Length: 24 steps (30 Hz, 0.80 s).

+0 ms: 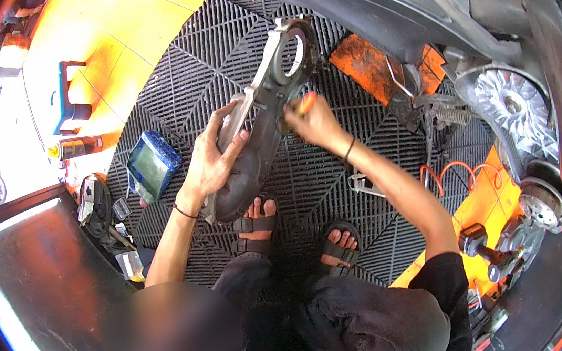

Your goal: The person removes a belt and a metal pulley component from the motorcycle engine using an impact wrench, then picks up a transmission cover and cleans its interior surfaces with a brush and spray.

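From here I see a long dark cover [263, 125] held at a slant above the black slatted mat [306, 179], before the person's knees. The left hand [213, 157] grips its left edge, thumb across the face, probably to steady it against the right hand [315, 121], which is clenched round an orange-ended tool [306, 102]. A blue basin [169, 159] sits leftward, seemingly for easy reach.

Blue tray [172, 161] on black slatted mat [176, 76]; yellow-capped can [81, 147], far left; red coiled hose [457, 163], right.
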Tool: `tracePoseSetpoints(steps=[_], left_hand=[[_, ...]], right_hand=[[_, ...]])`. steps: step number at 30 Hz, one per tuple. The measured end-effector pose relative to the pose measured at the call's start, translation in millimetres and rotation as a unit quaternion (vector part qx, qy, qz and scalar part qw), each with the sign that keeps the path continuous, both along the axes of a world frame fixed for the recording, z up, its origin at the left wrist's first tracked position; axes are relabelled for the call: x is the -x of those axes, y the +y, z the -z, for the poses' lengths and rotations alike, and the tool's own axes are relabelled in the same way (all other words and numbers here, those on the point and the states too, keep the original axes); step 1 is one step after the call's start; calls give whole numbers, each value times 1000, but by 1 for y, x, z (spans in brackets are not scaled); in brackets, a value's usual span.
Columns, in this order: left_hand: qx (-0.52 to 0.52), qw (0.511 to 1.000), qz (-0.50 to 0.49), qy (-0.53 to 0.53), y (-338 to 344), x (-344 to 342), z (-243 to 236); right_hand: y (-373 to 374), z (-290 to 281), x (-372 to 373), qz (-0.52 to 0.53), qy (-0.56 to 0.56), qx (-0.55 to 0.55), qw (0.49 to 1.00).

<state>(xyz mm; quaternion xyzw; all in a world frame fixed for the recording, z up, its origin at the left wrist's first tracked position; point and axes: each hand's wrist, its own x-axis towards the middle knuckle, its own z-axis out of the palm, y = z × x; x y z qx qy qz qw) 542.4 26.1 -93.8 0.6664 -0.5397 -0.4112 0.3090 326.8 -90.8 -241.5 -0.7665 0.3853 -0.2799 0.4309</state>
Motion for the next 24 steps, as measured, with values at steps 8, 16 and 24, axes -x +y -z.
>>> tracePoseSetpoints(steps=[8, 16, 24], left_hand=[[-17, 1000, -5, 9, -3, -6, 1], [-21, 999, -15, 26, -2, -12, 5], [-7, 1000, -16, -23, -4, -21, 8]], right_hand=[[-98, 13, 16, 163, -32, 97, 981], [-97, 19, 37, 64, 11, -56, 996], [-89, 13, 21, 88, 9, -11, 996]])
